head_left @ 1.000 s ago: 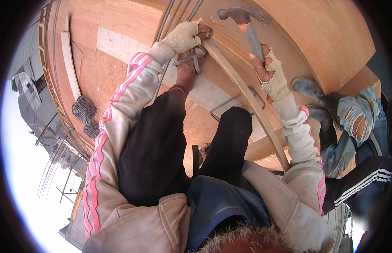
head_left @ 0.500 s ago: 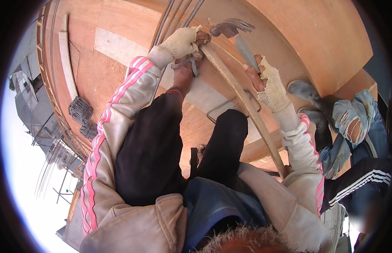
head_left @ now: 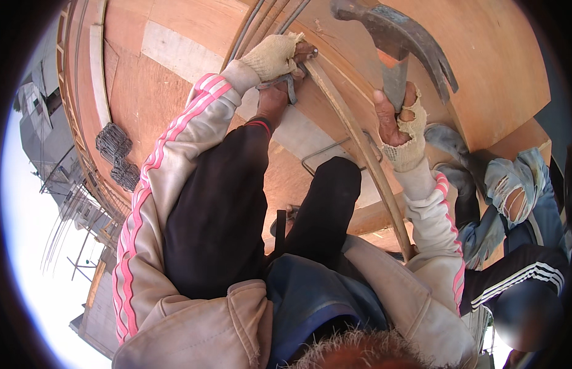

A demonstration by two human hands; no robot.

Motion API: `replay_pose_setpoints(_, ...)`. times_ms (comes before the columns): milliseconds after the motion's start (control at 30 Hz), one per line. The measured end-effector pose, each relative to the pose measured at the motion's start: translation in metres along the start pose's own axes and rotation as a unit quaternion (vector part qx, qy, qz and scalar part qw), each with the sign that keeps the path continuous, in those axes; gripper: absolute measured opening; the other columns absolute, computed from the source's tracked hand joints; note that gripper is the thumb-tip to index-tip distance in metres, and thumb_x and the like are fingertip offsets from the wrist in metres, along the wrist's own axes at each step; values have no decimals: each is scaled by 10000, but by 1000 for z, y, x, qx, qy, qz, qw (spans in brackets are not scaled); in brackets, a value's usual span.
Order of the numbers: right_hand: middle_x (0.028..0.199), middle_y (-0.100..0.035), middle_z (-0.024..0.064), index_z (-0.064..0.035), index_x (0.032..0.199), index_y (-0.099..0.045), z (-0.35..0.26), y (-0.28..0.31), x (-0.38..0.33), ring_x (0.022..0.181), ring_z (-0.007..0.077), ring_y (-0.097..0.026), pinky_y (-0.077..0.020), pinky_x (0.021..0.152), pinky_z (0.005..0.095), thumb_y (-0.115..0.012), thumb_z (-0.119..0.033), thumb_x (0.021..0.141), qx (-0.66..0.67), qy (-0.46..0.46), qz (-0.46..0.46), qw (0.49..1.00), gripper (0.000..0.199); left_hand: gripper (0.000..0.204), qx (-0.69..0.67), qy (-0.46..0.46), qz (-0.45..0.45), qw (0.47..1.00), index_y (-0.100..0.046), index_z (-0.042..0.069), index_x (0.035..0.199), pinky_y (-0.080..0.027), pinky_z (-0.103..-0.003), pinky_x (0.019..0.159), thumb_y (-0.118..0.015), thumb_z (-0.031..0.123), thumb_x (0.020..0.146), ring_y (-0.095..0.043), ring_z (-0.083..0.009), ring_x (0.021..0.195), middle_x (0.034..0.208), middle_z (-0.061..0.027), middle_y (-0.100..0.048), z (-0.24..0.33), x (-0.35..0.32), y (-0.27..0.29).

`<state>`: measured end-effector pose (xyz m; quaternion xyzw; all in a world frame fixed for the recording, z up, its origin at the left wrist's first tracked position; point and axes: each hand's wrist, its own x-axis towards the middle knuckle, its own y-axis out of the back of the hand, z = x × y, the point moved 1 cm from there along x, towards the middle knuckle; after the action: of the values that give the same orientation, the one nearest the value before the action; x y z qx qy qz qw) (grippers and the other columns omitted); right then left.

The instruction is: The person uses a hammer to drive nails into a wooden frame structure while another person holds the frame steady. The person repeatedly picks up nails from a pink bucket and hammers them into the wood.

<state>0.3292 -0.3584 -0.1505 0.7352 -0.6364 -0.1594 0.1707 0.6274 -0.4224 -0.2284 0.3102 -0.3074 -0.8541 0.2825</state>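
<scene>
In a torn cream knit glove, my left hand [head_left: 273, 58] is closed at the far end of a long narrow wooden strip [head_left: 360, 138]. A tiny bright spot shows at its fingertips, too small to name. The strip curves back toward my right side. My right hand [head_left: 401, 126], in a matching fingerless glove, grips a claw hammer [head_left: 409, 40] by its grey handle. The hammer's dark head is held up, apart from the strip. My foot [head_left: 275, 104] in a grey-strapped sandal rests just below my left hand.
Plywood sheets [head_left: 129, 89] cover the floor, with a raised curved panel [head_left: 476, 55] at far right. Bent steel bar [head_left: 326, 149] lies by my knee. Bundled wire [head_left: 113, 147] sits left, near the edge. A person in ripped jeans [head_left: 520, 184] is close on my right.
The hammer has risen toward my head and swung right, looking larger now. My right hand has moved slightly right with it. My left hand stays at the strip's end.
</scene>
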Motion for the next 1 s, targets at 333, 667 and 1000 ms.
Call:
replay_pose_setpoints(333, 895, -635, 219, -55, 1133, -595, -2, 11, 1, 780, 397, -659, -506, 663, 451, -690, -371, 946, -29, -49, -126, 990, 379, 409, 28, 91, 58, 994, -645, 61, 1176, -486, -500, 901, -709, 301, 852, -593, -408, 1101, 1146, -180, -631, 21, -25, -1)
replay_pose_setpoints(667, 674, -543, 32, -27, 909, -637, 62, -5, -29, 634, 153, -495, -432, 593, 349, -709, -254, 947, 8, -223, -197, 955, 242, 359, 47, -222, -116, 967, -685, 130, 1029, -522, -449, 882, -754, 377, 779, -658, -315, 1058, 1043, -82, -687, 142, 13, -57)
replay_pose_setpoints(1000, 708, -537, -16, -56, 841, -614, 75, -6, -12, 647, 116, -489, -404, 563, 316, -756, -189, 925, 27, -43, -165, 985, 212, 113, 102, -282, -139, 944, -654, 139, 925, -560, -400, 781, -690, 168, 822, -708, -270, 919, 890, -46, -675, 140, 28, -64)
